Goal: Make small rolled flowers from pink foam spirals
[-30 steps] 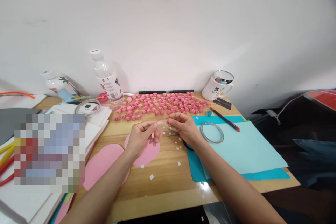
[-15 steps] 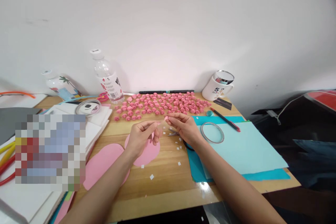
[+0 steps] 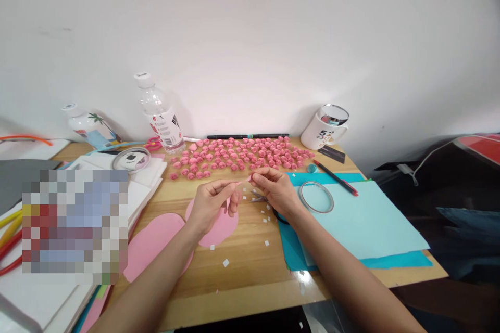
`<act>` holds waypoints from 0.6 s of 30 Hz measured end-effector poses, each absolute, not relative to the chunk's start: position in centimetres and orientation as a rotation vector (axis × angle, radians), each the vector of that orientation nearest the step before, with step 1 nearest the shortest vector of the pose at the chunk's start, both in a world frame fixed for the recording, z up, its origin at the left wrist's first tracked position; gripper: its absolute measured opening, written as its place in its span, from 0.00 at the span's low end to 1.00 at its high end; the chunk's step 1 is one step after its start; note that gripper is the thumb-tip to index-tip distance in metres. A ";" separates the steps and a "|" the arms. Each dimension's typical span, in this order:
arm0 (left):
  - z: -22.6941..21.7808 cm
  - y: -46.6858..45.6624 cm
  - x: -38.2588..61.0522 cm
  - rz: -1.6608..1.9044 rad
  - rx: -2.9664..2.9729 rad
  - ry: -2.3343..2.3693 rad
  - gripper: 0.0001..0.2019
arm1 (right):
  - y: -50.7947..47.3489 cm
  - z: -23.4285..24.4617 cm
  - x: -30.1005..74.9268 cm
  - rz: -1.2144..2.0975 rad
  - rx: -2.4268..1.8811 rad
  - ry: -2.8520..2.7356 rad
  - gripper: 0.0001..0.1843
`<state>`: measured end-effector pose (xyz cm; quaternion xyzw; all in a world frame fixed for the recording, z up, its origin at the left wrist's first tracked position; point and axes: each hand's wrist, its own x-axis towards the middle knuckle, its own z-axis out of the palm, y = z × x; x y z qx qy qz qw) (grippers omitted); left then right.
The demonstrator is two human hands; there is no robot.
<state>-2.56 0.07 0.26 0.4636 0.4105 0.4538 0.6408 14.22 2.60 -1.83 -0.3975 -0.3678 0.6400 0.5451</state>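
Between my two hands a thin pink paper strip (image 3: 244,181) is stretched above the table. My left hand (image 3: 214,202) pinches its left end, with the other fingers curled under. My right hand (image 3: 273,187) pinches the strip's right end, partly hiding it. Beneath my left hand lie pink paper circles (image 3: 219,229), with more pink paper discs (image 3: 154,244) to the left. Scissors (image 3: 258,196) lie partly under my right hand. Beyond my hands many rolled pink paper roses (image 3: 234,153) spread over the table.
Small white squares (image 3: 225,263) are scattered on the wooden table (image 3: 242,281). On the right are light blue paper sheets (image 3: 363,218), a tape roll (image 3: 316,197), a pen (image 3: 336,178) and a mug (image 3: 324,127). A bottle (image 3: 160,114) and stacked papers (image 3: 144,182) stand left.
My right hand has shifted slightly to the right, and more of the pink strip shows between my hands. My left hand is nearly still.
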 end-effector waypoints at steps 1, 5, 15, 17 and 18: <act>0.3 0.1 -2.6 1.035 1.062 0.940 0.12 | 2.6 -1.8 14.2 1.527 -0.934 -0.865 0.08; 0.4 0.1 -2.6 1.046 1.075 0.953 0.13 | 2.6 -1.9 14.2 1.555 -0.912 -0.862 0.10; 0.0 0.0 -2.3 1.010 1.104 0.937 0.10 | 2.6 -2.1 14.3 1.510 -0.974 -0.902 0.11; 0.1 0.0 -2.3 1.023 1.103 0.938 0.11 | 2.6 -2.0 14.3 1.495 -0.979 -0.901 0.11; 0.1 0.0 -2.4 1.027 1.101 0.942 0.11 | 2.6 -2.0 14.3 1.489 -0.981 -0.901 0.11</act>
